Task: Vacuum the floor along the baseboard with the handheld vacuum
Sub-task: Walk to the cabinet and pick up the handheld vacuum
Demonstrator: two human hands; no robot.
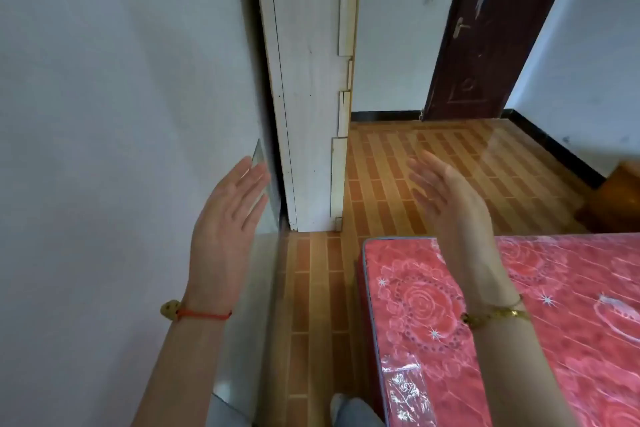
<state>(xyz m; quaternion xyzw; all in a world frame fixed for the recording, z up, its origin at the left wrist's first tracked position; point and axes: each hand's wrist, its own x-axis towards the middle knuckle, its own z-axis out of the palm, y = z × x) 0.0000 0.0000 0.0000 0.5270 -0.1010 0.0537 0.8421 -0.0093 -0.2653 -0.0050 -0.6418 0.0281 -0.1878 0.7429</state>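
My left hand point(227, 218) is raised in front of the white wall at the left, fingers straight and together, holding nothing. My right hand point(446, 194) is held up over the floor beyond the bed corner, fingers straight and slightly spread, also empty. Both palms face each other. A black baseboard point(384, 115) runs along the far wall and continues down the right wall. The orange brick-pattern tiled floor point(318, 288) lies between the left wall and the bed. No handheld vacuum is in view.
A red rose-patterned mattress point(554, 322) fills the lower right, its corner wrapped in plastic. A white wooden cabinet panel point(308, 114) stands against the left wall. A dark brown door point(485, 28) is in the far wall. A narrow floor strip runs beside the bed.
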